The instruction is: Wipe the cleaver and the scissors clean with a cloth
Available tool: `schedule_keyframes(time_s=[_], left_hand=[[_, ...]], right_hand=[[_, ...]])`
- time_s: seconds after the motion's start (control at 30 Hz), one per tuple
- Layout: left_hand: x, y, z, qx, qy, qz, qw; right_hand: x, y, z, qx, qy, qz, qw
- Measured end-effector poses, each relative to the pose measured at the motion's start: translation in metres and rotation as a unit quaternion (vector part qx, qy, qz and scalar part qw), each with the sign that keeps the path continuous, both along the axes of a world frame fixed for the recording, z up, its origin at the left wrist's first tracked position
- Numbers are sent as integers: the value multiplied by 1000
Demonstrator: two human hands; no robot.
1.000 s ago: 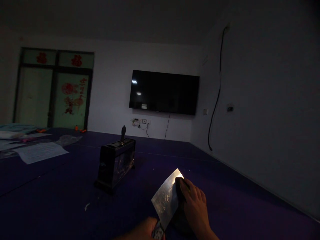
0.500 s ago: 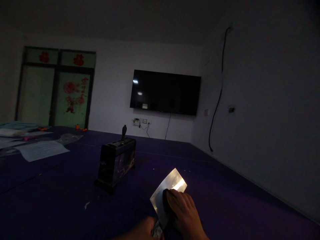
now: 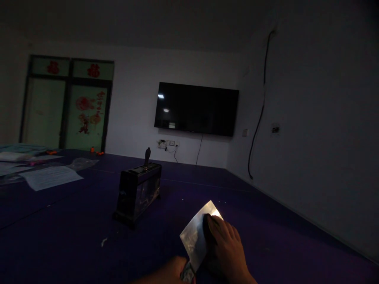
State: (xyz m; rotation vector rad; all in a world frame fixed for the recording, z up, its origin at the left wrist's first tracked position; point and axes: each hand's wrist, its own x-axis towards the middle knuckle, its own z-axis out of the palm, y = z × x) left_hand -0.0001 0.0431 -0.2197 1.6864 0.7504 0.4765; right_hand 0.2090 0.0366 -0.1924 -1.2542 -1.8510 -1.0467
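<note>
A cleaver [image 3: 194,238] with a broad, shiny blade is tilted upward near the bottom of the head view. My left hand [image 3: 173,269] is closed around its patterned handle at the lower edge, where most of the hand is cut off. Against the blade's face, my right hand [image 3: 232,246] presses a dark pad [image 3: 208,230] with a yellow-green side. The fingers are wrapped over this pad, so its exact kind is unclear. Ahead and to the left, a black knife block [image 3: 139,193] stands on the purple-blue table [image 3: 254,240], with one dark handle upright in its top.
Printed papers [image 3: 53,178] and a clear plastic bag [image 3: 83,163] lie at the far left. Small orange items [image 3: 100,153] sit by the table's far edge. A white scrap [image 3: 103,242] is left of the hands. A wall runs along the right.
My right hand has slid the pad to the right and slightly up across the blade. The cleaver has shifted a little to the right; my left hand keeps its grip.
</note>
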Motion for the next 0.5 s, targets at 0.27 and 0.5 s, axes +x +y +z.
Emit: schedule_keyframes(time_s=[0.27, 0.5], left_hand=[[0, 2, -2, 24, 5, -17, 1000], [2, 11, -4, 14, 28, -40, 999]], right_hand=[[25, 13, -3, -13, 55, -81, 995], [10, 4, -1, -9, 28, -33, 999]])
